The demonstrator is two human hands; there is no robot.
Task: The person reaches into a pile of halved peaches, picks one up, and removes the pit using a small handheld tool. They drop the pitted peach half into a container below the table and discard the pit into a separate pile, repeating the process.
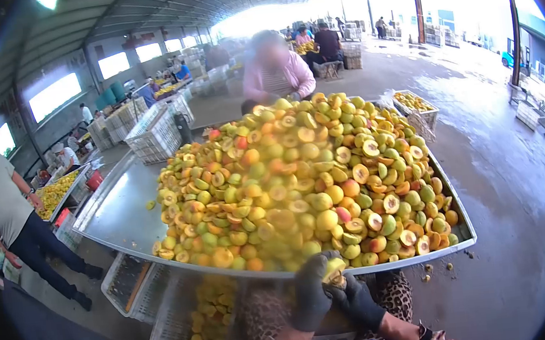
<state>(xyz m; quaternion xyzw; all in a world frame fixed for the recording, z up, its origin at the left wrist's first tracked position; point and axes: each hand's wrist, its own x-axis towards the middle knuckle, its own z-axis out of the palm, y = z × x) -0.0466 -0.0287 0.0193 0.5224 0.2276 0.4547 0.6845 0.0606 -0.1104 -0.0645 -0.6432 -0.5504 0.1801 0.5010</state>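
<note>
My left hand [312, 292], in a dark glove, has its fingers closed around a yellow peach [333, 268] just over the near edge of the metal table. My right hand [360, 300], also gloved, meets it from the other side, its fingers closed against the lower part of the same fruit. Whether a small tool sits between the fingers cannot be made out. Right in front of both hands rises a large heap of peaches [274, 189], many of them halved with brown centres showing, others with cut faces hidden. A blurry patch covers the middle of the heap.
The metal table [122, 207] has a raised rim. Below it stand plastic crates [169, 324], one holding yellow peach halves [211, 317]. Across the heap sits a person in pink [280, 74]. Another person [17, 207] stands at left. A crate of fruit [415, 102] is at the far right corner.
</note>
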